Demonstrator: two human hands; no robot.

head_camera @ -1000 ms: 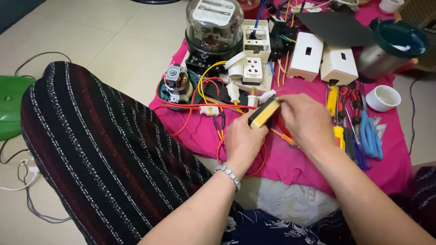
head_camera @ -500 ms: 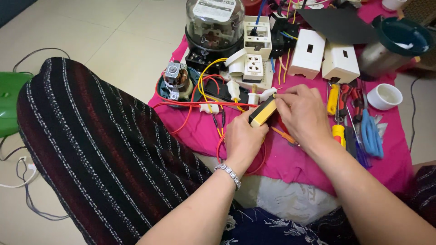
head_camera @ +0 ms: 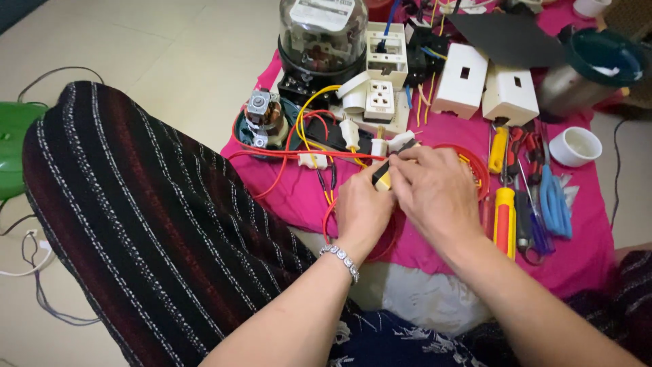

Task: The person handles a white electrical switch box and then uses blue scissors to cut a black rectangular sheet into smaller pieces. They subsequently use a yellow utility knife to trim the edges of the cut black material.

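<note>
Yellow-and-black tool (head_camera: 384,175) looks light and rigid, best gripped along its body; left hand (head_camera: 360,211) and right hand (head_camera: 435,194) close together on it above the pink cloth (head_camera: 584,258).

Both forearms are bare, no sleeves. A silver beaded bracelet (head_camera: 340,257) circles the left wrist. Left of the bracelet, the knee wears dark trousers (head_camera: 149,231) with thin pale and red stripes.

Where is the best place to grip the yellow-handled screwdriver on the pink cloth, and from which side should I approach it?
Grip the yellow-handled screwdriver by its thick yellow handle, probably coming from above. It lies flat, with tools close on its right and the right hand on its left.
</note>
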